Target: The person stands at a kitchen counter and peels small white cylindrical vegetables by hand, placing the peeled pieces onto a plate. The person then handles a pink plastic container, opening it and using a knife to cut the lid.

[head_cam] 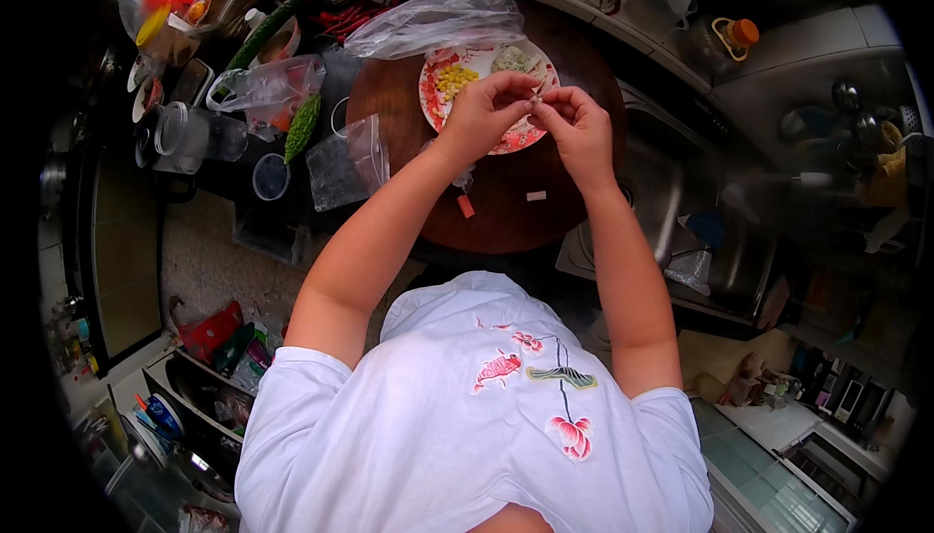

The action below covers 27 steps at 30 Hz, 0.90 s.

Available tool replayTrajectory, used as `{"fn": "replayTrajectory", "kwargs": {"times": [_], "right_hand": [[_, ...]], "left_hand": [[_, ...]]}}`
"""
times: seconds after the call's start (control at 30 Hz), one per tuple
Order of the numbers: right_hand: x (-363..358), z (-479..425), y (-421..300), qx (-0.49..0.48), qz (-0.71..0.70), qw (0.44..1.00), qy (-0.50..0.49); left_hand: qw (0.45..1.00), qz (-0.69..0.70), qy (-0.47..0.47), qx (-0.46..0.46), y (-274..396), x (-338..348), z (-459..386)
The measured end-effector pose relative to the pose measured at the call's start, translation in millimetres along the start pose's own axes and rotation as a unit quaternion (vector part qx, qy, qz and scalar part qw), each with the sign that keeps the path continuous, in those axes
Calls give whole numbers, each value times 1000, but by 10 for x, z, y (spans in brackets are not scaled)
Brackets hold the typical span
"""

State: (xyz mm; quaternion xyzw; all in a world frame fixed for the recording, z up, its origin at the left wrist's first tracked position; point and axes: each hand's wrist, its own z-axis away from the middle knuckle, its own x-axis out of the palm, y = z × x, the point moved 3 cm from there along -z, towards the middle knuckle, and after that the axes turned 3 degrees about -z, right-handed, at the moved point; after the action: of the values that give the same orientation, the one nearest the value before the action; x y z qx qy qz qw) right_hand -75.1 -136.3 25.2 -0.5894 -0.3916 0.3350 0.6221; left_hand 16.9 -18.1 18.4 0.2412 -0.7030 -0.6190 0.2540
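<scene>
My left hand (478, 111) and my right hand (580, 128) meet over the right part of a plate (518, 143) with a red floral rim. Their fingertips pinch a small pale piece of food (538, 98), mostly hidden by the fingers. Yellow corn kernels (456, 81) lie on the plate's left side. Towards its back sits a pale green-flecked mound of food (510, 59). Pale shreds beside it are partly covered by my hands. A small white-and-pink piece (536, 196) rests on the round wooden table (503, 230), with a small red piece (465, 205) to its left.
A clear plastic bag (438, 19) lies behind the plate. To the left are a zip bag (349, 164), a bitter melon (303, 127), a clear jar (201, 132) and a cucumber (266, 31). A steel sink (657, 175) borders the table on the right.
</scene>
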Motion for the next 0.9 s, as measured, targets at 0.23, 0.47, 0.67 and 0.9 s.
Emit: {"fn": "replayTrajectory", "kwargs": {"times": [0.23,0.47,0.67,0.9], "right_hand": [[15,5,-28,-31,16,999,14],[20,9,-28,-39,17,999,1],[21,6,-30,-43,21,999,-3],[32,21,-75,-28,42,999,-14]], "left_hand": [[1000,7,-1,9,-28,1,-9],[1000,13,-20,-3,-54,-20,-21],[1000,16,-25,-3,-64,-27,-27],[999,19,-27,0,-68,-35,-25]]}}
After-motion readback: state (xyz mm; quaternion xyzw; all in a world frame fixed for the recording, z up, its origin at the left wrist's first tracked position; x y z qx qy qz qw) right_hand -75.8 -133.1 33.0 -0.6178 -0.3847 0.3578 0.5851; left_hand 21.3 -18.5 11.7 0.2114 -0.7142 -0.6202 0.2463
